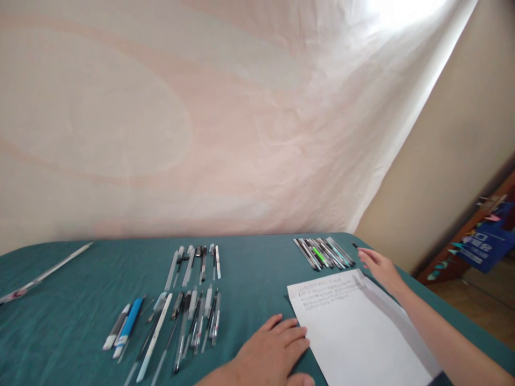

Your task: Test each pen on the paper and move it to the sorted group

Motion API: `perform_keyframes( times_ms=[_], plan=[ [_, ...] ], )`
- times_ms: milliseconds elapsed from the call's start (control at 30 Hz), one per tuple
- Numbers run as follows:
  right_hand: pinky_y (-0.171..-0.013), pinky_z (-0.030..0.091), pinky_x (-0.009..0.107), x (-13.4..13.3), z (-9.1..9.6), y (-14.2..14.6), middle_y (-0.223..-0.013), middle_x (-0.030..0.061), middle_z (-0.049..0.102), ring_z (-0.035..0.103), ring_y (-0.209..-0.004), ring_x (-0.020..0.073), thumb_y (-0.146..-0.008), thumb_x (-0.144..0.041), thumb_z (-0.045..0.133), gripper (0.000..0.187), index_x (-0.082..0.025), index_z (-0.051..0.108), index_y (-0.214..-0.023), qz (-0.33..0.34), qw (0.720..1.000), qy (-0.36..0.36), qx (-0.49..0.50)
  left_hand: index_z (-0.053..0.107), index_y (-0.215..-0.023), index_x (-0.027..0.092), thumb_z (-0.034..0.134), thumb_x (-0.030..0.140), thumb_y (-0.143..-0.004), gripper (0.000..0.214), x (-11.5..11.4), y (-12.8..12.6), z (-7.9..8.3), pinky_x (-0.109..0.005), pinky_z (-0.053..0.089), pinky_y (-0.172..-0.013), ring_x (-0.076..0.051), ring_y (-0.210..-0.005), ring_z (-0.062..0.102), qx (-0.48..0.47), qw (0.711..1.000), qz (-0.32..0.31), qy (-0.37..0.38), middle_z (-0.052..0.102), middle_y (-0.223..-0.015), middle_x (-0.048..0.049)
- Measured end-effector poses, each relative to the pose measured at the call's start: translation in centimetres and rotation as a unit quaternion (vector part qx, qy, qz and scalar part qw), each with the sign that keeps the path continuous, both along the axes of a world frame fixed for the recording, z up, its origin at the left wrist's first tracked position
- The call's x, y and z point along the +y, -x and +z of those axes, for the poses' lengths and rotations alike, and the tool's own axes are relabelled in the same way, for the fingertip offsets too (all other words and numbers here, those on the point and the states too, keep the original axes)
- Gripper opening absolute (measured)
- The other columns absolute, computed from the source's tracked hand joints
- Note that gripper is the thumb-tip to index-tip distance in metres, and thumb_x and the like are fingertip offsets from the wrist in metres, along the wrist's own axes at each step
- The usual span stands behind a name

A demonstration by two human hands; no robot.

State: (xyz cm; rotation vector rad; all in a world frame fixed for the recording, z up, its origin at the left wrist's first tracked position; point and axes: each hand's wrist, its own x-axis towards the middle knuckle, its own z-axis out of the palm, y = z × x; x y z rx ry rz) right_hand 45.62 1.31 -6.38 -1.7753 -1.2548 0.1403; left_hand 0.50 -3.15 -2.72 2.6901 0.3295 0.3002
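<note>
My left hand (276,346) lies flat with its fingers spread, the fingertips at the left edge of a white sheet of paper (354,338). Several lines of handwriting fill the top of the sheet. Beyond the sheet's upper right corner, my right hand (378,265) pinches a pen (354,245). Only the pen's dark end sticks out past the fingers; the rest is hidden. Just left of that hand, a tight row of pens (322,253) lies side by side, one of them bright green.
Several clear-barrelled pens (197,316) lie at the left centre of the green tabletop (253,279), with a smaller group (195,262) behind. A blue-and-white pen (129,327) lies beside them. A long pale stick (48,273) is far left. A pale curtain (241,118) hangs behind.
</note>
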Motion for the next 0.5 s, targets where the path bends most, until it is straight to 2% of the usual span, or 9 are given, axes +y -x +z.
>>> perform_keyframes(
  times_ms=[167, 300, 400, 500],
  plan=[
    [-0.081, 0.045, 0.033, 1.9, -0.9, -2.6, -0.094, 0.0090, 0.067, 0.061, -0.087, 0.0215, -0.073, -0.023, 0.049, 0.026, -0.016, 0.066, -0.092, -0.019, 0.996, 0.041, -0.074, 0.041, -0.126, 0.019, 0.030, 0.054, -0.085, 0.055, 0.3, -0.2, -0.1, -0.046, 0.023, -0.103, -0.026, -0.123, 0.035, 0.020, 1.000, -0.002, -0.002, 0.042, -0.132, -0.0094],
    [-0.083, 0.044, 0.035, 3.5, -1.9, -3.3, -0.089, 0.0079, 0.068, 0.061, -0.088, 0.0219, -0.073, -0.012, 0.048, 0.027, -0.017, 0.065, -0.094, -0.030, 0.990, 0.080, -0.111, 0.041, -0.126, 0.020, 0.032, 0.052, -0.085, 0.053, 0.4, -0.3, -0.2, -0.044, 0.024, -0.103, -0.025, -0.123, 0.036, 0.006, 1.000, -0.007, -0.009, 0.044, -0.131, -0.0094],
    [-0.083, 0.044, 0.036, 4.6, -2.3, -3.2, -0.090, 0.0076, 0.066, 0.060, -0.088, 0.0206, -0.078, -0.014, 0.052, 0.021, -0.017, 0.063, -0.095, -0.037, 0.985, 0.106, -0.130, 0.042, -0.125, 0.021, 0.032, 0.052, -0.085, 0.052, 0.5, -0.5, -0.6, -0.044, 0.026, -0.102, -0.025, -0.121, 0.038, -0.003, 1.000, -0.009, -0.018, 0.045, -0.130, -0.0088],
    [-0.079, 0.047, 0.037, 5.5, -2.5, -2.9, -0.101, 0.0061, 0.060, 0.058, -0.088, 0.0171, -0.084, -0.025, 0.052, 0.021, -0.015, 0.057, -0.102, -0.038, 0.981, 0.126, -0.141, 0.043, -0.124, 0.024, 0.032, 0.051, -0.085, 0.048, 0.7, -0.6, -1.3, -0.041, 0.028, -0.101, -0.023, -0.120, 0.040, -0.024, 0.999, -0.003, -0.031, 0.048, -0.128, -0.0061]
  ],
)
